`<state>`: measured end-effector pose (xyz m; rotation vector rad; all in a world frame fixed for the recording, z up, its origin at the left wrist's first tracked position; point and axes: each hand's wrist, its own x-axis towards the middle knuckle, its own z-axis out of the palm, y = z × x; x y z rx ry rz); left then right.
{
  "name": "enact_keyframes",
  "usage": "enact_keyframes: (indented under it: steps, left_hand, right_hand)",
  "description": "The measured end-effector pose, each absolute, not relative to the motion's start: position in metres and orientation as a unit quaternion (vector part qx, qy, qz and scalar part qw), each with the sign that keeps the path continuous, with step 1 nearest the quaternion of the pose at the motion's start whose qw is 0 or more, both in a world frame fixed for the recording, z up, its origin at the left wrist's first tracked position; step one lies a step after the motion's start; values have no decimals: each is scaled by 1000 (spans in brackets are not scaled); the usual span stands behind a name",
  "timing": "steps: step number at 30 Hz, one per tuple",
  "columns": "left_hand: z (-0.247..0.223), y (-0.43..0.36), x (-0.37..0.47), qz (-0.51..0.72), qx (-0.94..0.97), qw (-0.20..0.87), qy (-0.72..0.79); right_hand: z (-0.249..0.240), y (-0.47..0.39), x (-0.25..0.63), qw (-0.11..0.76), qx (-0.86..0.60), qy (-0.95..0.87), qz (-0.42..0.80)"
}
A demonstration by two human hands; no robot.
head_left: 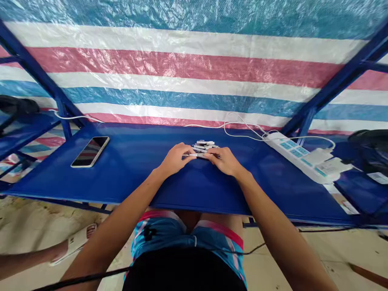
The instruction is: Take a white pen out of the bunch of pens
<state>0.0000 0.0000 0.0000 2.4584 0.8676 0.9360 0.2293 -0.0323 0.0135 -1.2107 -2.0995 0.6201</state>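
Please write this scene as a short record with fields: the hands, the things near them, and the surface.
left hand: on the table, fingers touching the near end of the white sticks
right hand: on the table, fingers on the same pile
white sticks: small pile between and beyond both hands
table: blue, flat
phone: lies face up, left of the hands
power strip: white, right side, plugs inserted
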Motion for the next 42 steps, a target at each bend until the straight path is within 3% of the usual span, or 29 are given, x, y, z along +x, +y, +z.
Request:
enact_keyframes:
  steps: [12, 28, 42]
  left_hand:
    - [2, -2, 1, 327, 882, 129, 315]
    - [0, 0, 0, 284, 868, 198, 355]
    - [3, -2, 1, 288, 867, 196, 357]
  right_hand:
    - [16, -34, 229, 322, -440, -804, 238]
    - [10, -33, 229, 322, -439, -813, 206]
    - [11, -35, 227, 310, -453, -808, 214]
